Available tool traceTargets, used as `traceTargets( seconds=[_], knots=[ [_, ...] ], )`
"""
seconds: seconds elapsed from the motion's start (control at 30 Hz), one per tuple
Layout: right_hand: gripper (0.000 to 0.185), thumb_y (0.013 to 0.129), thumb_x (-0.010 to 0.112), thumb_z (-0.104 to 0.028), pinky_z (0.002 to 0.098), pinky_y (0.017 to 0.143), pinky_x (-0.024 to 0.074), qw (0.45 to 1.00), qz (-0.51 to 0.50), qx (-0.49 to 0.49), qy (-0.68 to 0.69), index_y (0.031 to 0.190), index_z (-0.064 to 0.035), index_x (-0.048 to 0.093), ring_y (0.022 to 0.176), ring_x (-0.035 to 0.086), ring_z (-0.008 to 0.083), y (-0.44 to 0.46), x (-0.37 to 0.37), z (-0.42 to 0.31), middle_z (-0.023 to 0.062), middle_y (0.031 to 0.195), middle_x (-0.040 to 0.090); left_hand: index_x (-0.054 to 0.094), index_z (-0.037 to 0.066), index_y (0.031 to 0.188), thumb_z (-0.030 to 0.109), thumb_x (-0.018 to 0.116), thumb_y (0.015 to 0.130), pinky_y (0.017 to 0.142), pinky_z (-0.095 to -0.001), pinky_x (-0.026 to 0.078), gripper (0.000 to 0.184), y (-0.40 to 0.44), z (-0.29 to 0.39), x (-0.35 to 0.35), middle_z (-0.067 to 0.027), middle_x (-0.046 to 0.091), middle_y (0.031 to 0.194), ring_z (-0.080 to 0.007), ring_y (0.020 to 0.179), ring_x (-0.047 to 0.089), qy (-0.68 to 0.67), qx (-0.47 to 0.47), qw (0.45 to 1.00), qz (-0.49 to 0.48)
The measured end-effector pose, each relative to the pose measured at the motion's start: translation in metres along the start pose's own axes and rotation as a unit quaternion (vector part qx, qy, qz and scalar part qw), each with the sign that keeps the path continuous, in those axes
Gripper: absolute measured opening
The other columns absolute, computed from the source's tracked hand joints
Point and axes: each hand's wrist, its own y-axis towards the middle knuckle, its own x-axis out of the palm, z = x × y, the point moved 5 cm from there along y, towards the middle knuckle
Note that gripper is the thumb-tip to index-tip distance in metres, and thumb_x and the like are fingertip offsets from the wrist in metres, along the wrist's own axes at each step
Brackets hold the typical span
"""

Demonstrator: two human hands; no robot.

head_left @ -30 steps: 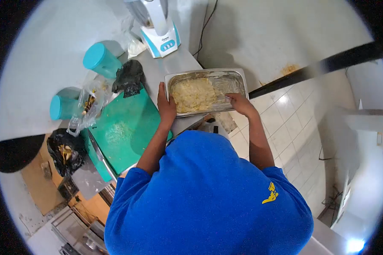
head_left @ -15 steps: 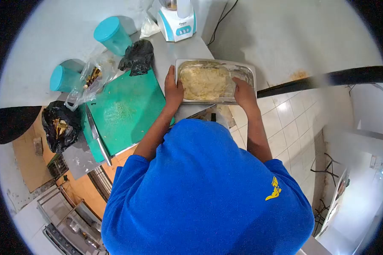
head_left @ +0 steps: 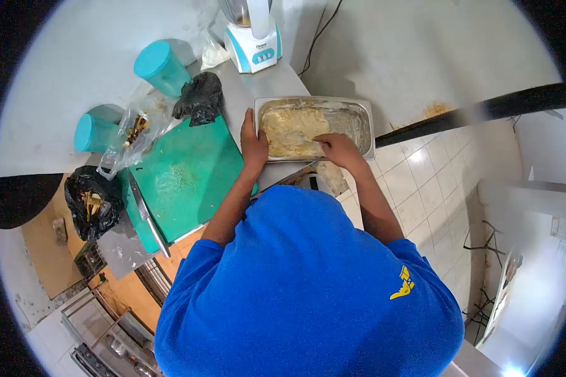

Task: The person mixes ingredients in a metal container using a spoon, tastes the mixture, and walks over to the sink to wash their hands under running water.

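A rectangular metal pan (head_left: 369,129) sits at the counter's edge, holding a pale yellow, thick mixture (head_left: 302,122) spread over its left and middle parts. Smears coat the bare right end of the pan. My left hand (head_left: 255,147) grips the pan's left rim, thumb on the inner side. Reaching over the front rim, my right hand (head_left: 341,151) has its fingers closed and pointing left, close to the mixture. Whatever those fingers hold, if anything, I cannot make out.
Left of the pan lies a green cutting board (head_left: 188,169) with a knife (head_left: 146,213) along its left edge. Behind are a black plastic bag (head_left: 200,97), teal containers (head_left: 163,66) and a blender (head_left: 256,47). Another black bag (head_left: 93,204) holds scraps.
My right hand has moved left from the pan's right side, and the mixture has shifted left, baring the right end. My left hand stays on the left rim.
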Motion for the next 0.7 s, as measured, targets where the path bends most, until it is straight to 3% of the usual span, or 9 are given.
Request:
traceTargets(
  seconds=[0.07, 0.17, 0.27, 0.5, 0.7],
  knots=[
    [0.026, 0.084, 0.051, -0.015, 0.0393, 0.082, 0.0472, 0.999, 0.018, 0.024, -0.022, 0.104, -0.0103, 0.066, 0.093, 0.06, 0.0333, -0.003, -0.009, 0.001, 0.0147, 0.101, 0.064, 0.03, -0.004, 0.136, -0.003, 0.049, 0.08, 0.104, -0.0389, 0.03, 0.059, -0.001, 0.003, -0.001, -0.0223, 0.039, 0.135, -0.0354, 0.124, 0.039, -0.01, 0.007, 1.0, 0.002],
    [0.025, 0.083, 0.052, -0.014, 0.0387, 0.082, 0.0473, 0.998, 0.043, -0.041, 0.036, 0.104, -0.0097, 0.066, 0.093, 0.06, 0.0329, -0.002, -0.005, -0.005, 0.015, 0.101, 0.064, 0.029, -0.004, 0.136, -0.003, 0.048, 0.08, 0.104, -0.0386, 0.03, 0.059, -0.001, 0.009, -0.005, -0.0221, 0.039, 0.135, -0.035, 0.124, 0.038, -0.003, 0.006, 1.0, -0.001],
    [0.025, 0.083, 0.052, -0.013, 0.0384, 0.082, 0.0473, 0.998, 0.028, -0.043, 0.048, 0.104, -0.0083, 0.065, 0.093, 0.06, 0.0333, 0.001, 0.006, -0.004, 0.0151, 0.101, 0.064, 0.029, -0.003, 0.136, -0.004, 0.048, 0.08, 0.104, -0.0384, 0.03, 0.059, -0.002, 0.0, 0.0, -0.0217, 0.04, 0.135, -0.035, 0.124, 0.039, -0.003, 0.007, 1.0, 0.008],
    [0.024, 0.086, 0.052, -0.014, 0.0335, 0.077, 0.0478, 0.994, 0.088, 0.019, 0.059, 0.105, -0.006, 0.064, 0.087, 0.063, 0.0264, -0.007, -0.02, 0.058, 0.0165, 0.095, 0.065, 0.029, -0.004, 0.136, -0.004, 0.048, 0.081, 0.105, -0.0373, 0.028, 0.059, -0.002, 0.0, 0.001, -0.0211, 0.039, 0.136, -0.0337, 0.126, 0.038, -0.024, 0.009, 1.0, -0.003],
    [0.024, 0.087, 0.051, -0.012, 0.0331, 0.077, 0.0471, 0.983, 0.142, 0.096, 0.061, 0.106, -0.0045, 0.063, 0.085, 0.063, 0.0276, -0.021, -0.053, 0.093, 0.0173, 0.095, 0.065, 0.028, -0.004, 0.136, -0.005, 0.047, 0.081, 0.106, -0.0364, 0.029, 0.058, 0.001, -0.001, 0.002, -0.0216, 0.038, 0.137, -0.0331, 0.126, 0.038, -0.029, -0.002, 0.999, -0.014]
  ],
)
